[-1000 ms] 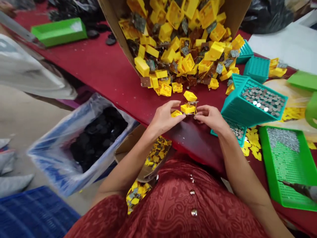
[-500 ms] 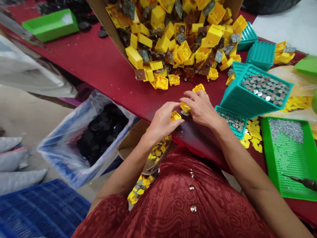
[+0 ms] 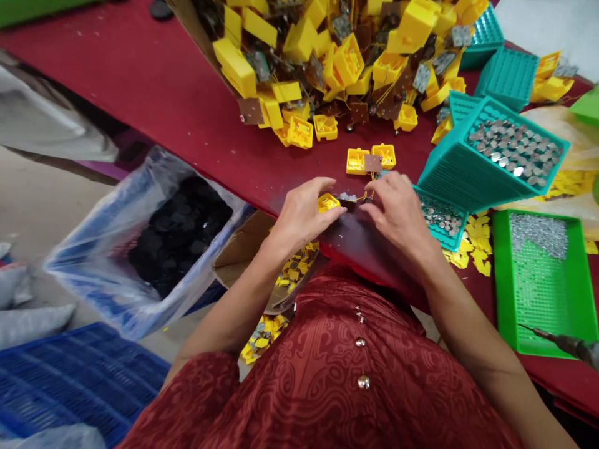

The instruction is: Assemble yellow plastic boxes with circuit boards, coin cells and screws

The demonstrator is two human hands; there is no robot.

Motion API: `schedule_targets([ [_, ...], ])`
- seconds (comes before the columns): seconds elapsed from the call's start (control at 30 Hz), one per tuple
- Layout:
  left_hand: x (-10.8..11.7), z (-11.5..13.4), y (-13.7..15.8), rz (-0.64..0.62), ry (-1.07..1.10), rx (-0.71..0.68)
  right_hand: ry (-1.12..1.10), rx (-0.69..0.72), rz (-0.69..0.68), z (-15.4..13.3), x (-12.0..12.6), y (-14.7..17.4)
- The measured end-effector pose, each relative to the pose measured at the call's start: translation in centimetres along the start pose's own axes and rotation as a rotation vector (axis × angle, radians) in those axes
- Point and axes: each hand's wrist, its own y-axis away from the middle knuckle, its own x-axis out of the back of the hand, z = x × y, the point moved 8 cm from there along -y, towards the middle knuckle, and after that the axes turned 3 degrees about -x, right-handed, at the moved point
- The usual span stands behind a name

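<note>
My left hand (image 3: 304, 212) is closed around a small yellow plastic housing (image 3: 329, 202), its open side facing up. Beside the housing are a grey metal piece (image 3: 347, 197) and thin yellow wires (image 3: 362, 197). At the end of the wires, the thumb and fingers of my right hand (image 3: 395, 202) pinch a small dark part (image 3: 367, 200), mostly covered by the fingertips. Just beyond the hands lie two more open housings, a left one (image 3: 357, 161) and a right one (image 3: 384, 156). A brown circuit board (image 3: 373, 163) rests against them, with yellow wires running down towards my right hand.
A heap of wired yellow housings (image 3: 294, 37) spills from a cardboard box onto the red table (image 3: 154, 106). To the right stand stacked teal trays (image 3: 458, 149) with silver discs, and a green tray (image 3: 545, 299) of small metal pieces under a screwdriver tip (image 3: 538, 332). A lined crate (image 3: 107, 262) holds black parts.
The view has moved closer to the table. My right hand has left a yellow housing, which now lies beyond the hands beside another, and moved to the wires. My left hand keeps its housing.
</note>
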Motion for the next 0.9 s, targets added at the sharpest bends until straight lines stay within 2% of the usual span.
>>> schedule_targets([
  [0.13,0.1,-0.1,0.0,0.004,0.035,0.012,-0.031,-0.108,-0.017,0.5,-1.2,1.5],
  [0.3,0.4,0.0,0.1,-0.014,0.009,0.015,-0.361,-0.176,-0.047,2.3,-0.4,1.6],
  [0.43,1.0,0.0,0.1,-0.021,-0.025,0.002,-0.44,-0.213,-0.042,3.8,0.2,1.4],
  [0.53,1.8,-0.2,0.2,-0.002,-0.044,-0.007,-0.288,-0.166,0.034,3.9,1.1,1.0],
  [0.6,2.5,-0.2,0.4,0.017,-0.052,-0.019,-0.159,-0.126,0.121,3.2,2.0,0.8],
  [0.67,3.0,0.0,0.7,0.035,-0.067,-0.033,-0.091,-0.075,0.151,1.9,2.3,0.6],
  [0.8,3.4,0.6,1.2,0.041,-0.1,-0.036,-0.081,0.096,0.002,-1.1,0.7,-0.4],
  [0.9,3.6,0.8,1.3,0.042,-0.115,-0.029,-0.059,0.18,-0.12,-2.2,-1.0,-1.3],
])
